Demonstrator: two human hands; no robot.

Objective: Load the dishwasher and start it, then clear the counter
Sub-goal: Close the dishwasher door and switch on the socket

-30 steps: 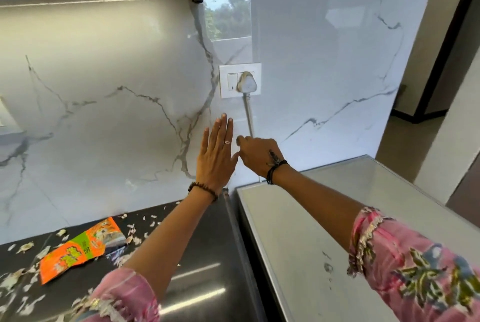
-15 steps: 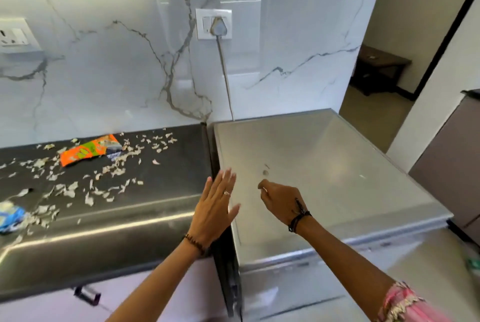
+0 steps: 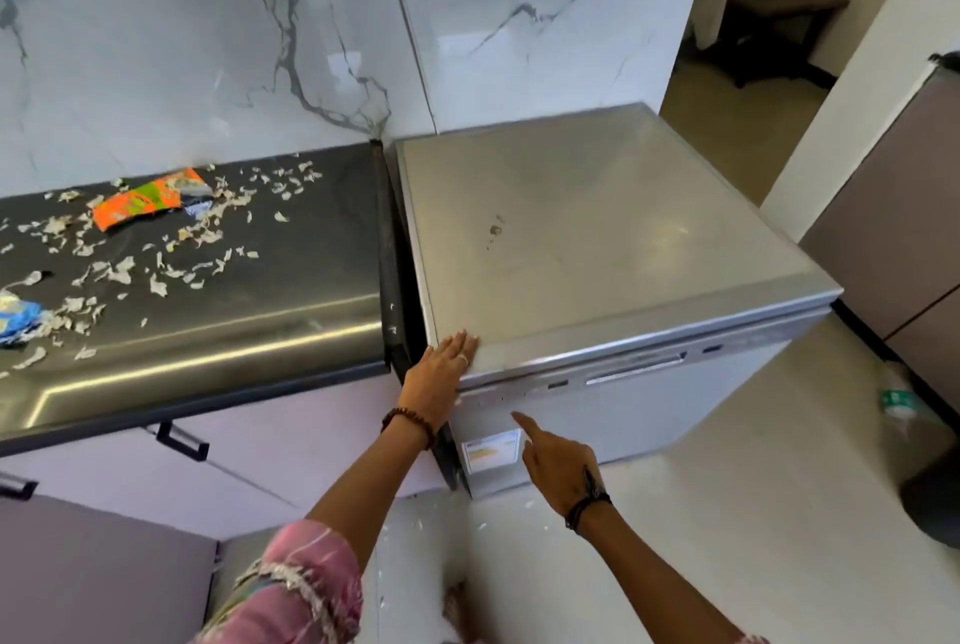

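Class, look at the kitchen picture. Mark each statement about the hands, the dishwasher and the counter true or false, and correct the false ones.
1. The left hand lies flat on the dishwasher top's front corner. True.
2. The right hand grips the dishwasher's handle. False: it points its index finger towards the front panel, holding nothing.
3. The dishwasher door is open. False: it is closed.
4. Torn scraps litter the dark counter. True.
5. An orange wrapper lies on the floor. False: it lies on the counter.

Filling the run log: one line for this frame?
left hand flat on dishwasher corner | right hand pointing at front panel | counter littered
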